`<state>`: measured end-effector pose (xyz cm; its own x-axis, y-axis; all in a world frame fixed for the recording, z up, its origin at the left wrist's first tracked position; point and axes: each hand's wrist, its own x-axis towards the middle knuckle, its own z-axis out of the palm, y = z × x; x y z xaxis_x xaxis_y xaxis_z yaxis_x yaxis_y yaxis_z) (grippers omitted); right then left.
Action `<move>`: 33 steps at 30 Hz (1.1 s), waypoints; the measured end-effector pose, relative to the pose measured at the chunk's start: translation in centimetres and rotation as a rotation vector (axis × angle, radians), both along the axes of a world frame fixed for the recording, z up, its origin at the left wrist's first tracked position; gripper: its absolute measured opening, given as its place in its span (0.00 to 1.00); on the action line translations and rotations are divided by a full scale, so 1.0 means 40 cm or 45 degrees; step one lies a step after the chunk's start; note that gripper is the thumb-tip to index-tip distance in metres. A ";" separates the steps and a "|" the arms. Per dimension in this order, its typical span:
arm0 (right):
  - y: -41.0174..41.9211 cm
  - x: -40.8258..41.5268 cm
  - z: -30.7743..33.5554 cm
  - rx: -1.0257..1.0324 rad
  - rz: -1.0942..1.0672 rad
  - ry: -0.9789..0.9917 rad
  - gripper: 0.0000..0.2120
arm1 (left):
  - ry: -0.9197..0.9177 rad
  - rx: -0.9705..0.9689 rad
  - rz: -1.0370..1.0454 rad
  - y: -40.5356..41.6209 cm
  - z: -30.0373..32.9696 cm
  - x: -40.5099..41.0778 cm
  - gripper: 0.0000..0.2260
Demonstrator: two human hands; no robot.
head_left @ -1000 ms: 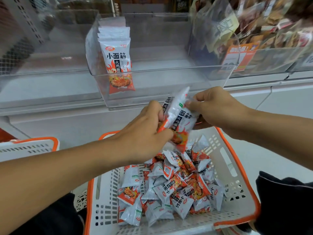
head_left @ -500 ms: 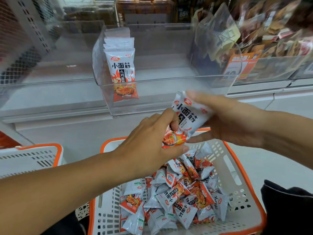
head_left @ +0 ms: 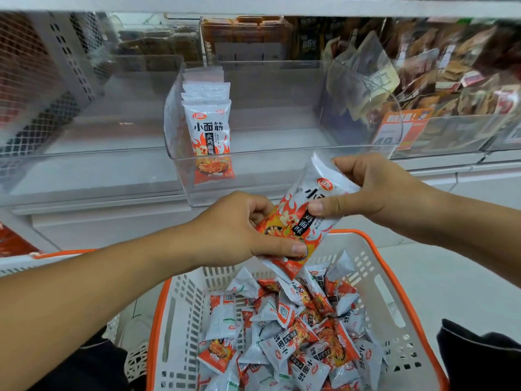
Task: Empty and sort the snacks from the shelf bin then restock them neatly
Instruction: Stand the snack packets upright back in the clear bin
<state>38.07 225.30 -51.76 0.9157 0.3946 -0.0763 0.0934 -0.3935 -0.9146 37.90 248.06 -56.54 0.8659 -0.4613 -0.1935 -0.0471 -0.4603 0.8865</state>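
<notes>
Head view: right below me the basket (head_left: 180, 300) is loaded with loose snack packets (head_left: 298, 328), so plenty left to restock. Above it, both my grips pinch a small stack of packets (head_left: 303, 221), left hand (head_left: 234, 227) at the bottom, right hand (head_left: 375, 190) at the top. Further back, the clear shelf bin (head_left: 253, 176) holds just one upright row (head_left: 210, 136) on its left, maybe a quarter done.

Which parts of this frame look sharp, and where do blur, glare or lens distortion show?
Head view: the held snack packet and the upright packets in the clear bin are sharp; the bin's walls show hazy reflections; the right-hand snacks look soft; the shelf edges bow from the wide-angle lens.
</notes>
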 end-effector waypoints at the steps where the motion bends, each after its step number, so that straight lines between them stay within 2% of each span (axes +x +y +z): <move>1: 0.000 -0.001 0.009 -0.030 0.016 -0.035 0.21 | -0.040 0.007 0.008 -0.003 -0.002 0.000 0.29; 7: 0.016 -0.015 0.065 -0.274 0.244 -0.141 0.21 | -0.322 0.088 0.073 -0.007 0.018 -0.031 0.27; 11: 0.039 -0.016 0.144 -0.471 0.169 -0.563 0.22 | -0.516 0.031 0.150 0.000 0.089 -0.038 0.20; 13: 0.029 0.009 0.199 -0.439 0.084 -0.785 0.21 | -0.594 -0.028 0.219 0.029 0.138 -0.019 0.24; 15: 0.029 0.045 0.250 -0.340 0.005 -0.940 0.19 | -0.880 0.058 0.390 0.098 0.190 0.006 0.26; 17: 0.051 0.074 0.289 -0.321 -0.038 -1.070 0.17 | -1.101 0.210 0.666 0.173 0.223 0.035 0.22; 19: 0.101 0.107 0.307 -0.434 -0.014 -1.154 0.17 | -0.992 0.255 0.932 0.221 0.225 0.064 0.17; 21: 0.165 0.155 0.302 -0.623 0.063 -1.097 0.17 | -0.796 0.327 1.035 0.236 0.200 0.094 0.15; 25: 0.289 0.251 0.235 -0.885 0.290 -0.986 0.18 | -0.745 0.403 0.941 0.227 0.170 0.123 0.12; 29: 0.370 0.279 0.169 -0.958 0.454 -0.825 0.19 | -0.734 0.466 0.927 0.237 0.163 0.141 0.08; 33: 0.366 0.274 0.139 -0.825 0.325 -0.631 0.24 | -0.711 0.402 0.946 0.250 0.168 0.144 0.07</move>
<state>49.04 239.95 -46.21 0.7918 0.6101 0.0279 0.5802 -0.7372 -0.3461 43.65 258.04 -49.82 0.9195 0.2403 0.3112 -0.0248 -0.7544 0.6560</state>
